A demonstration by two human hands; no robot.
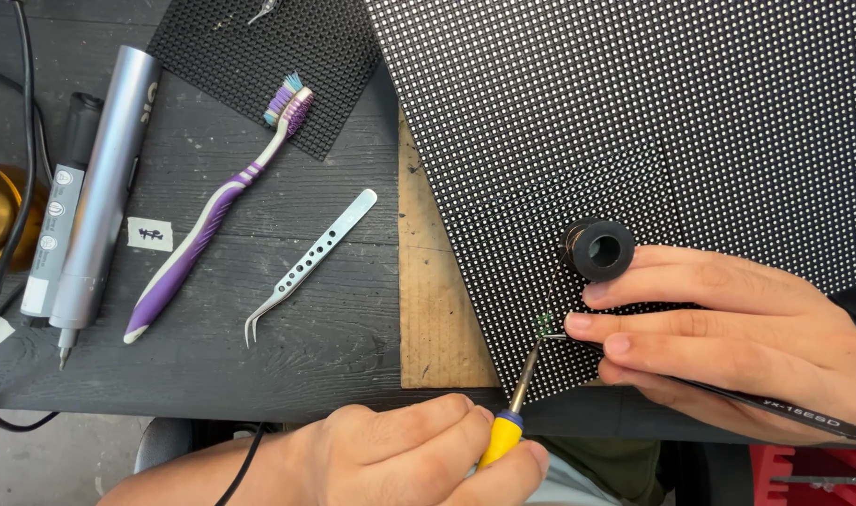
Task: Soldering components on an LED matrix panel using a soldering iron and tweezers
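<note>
Dark workbench (259,356), left hand (409,454) gripping soldering iron (517,398)

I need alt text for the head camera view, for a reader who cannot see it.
The left hand holds a yellow-handled soldering iron with its tip on a black dotted LED panel, while the right hand holds black tweezers at the same spot beside a small black spool. On the dark table lie a purple toothbrush, metal tweezers and a grey pen-shaped tool.
</note>
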